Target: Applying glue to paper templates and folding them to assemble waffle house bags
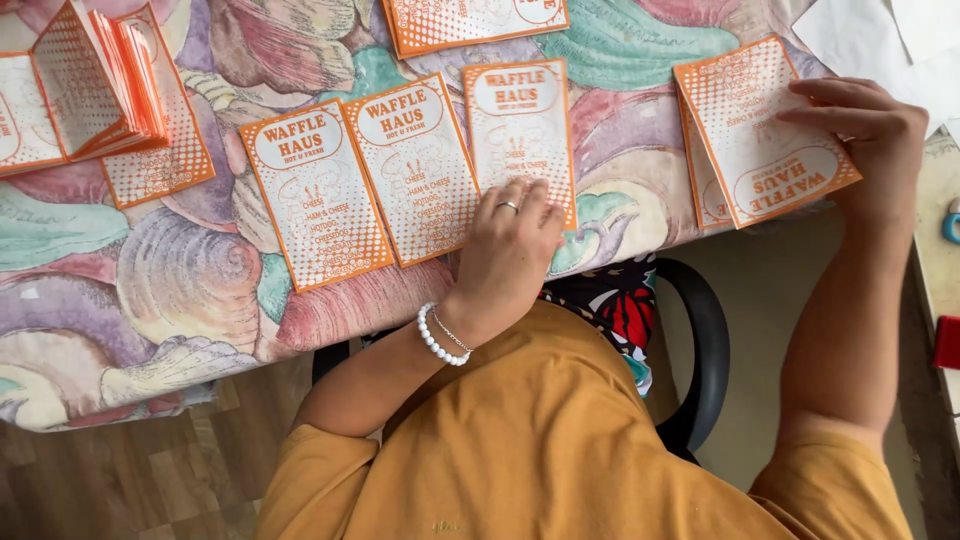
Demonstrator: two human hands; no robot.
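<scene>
Table: I am looking down at a table (pixel 150 300) covered by a cloth with big shell and wave shapes in pink, teal and cream.
Chair: a black chair (pixel 705 350) is standing just under the table edge, with a red and black patterned cushion showing.
Shirt: I am seeing a mustard shirt (pixel 560 440) filling the lower middle of the view.
Stack: an orange and white stack (pixel 95 85) of cards is lying at the far left, some of its top cards lifting up.
Card row: three orange and white cards are lying side by side near the table edge, with the third card (pixel 518 125) on the right of the row.
Pile: a small pile (pixel 765 130) of the same cards is lying at the right, turned the other way round.
Left hand: the left hand (pixel 508 250) is resting flat, fingers spread a little, pressing the lower end of the third card; it is gripping nothing.
Right hand: the right hand (pixel 865 135) is lying with fingers stretched over the pile's right edge, touching the top card, not closed around it.
Bracelet: a white bead bracelet (pixel 438 340) is sitting on the left wrist.
Ring: a thin ring (pixel 508 206) is showing on a left finger.
</scene>
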